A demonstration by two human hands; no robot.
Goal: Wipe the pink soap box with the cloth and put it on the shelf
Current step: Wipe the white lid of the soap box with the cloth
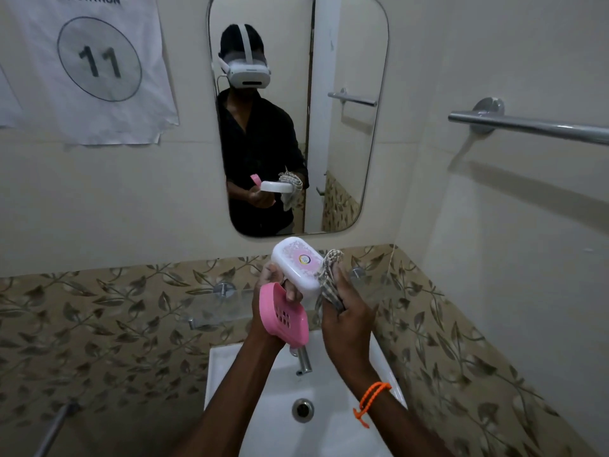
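Observation:
My left hand (273, 291) holds both parts of the soap box over the sink. The pink base (283, 319) with its slotted bottom hangs tilted below my fingers. The white lid (296, 265) with a round sticker sticks up above them. My right hand (346, 305) grips a striped grey cloth (329, 275) and presses it against the right end of the lid. A glass shelf (214, 305) on metal brackets runs along the tiled wall just left of and behind my hands.
A white sink (260, 407) with a chrome tap (304, 359) lies below my hands. A mirror (349, 127) hangs above, showing a person in a headset. A towel bar (527, 125) is on the right wall and a paper sign (99, 67) at upper left.

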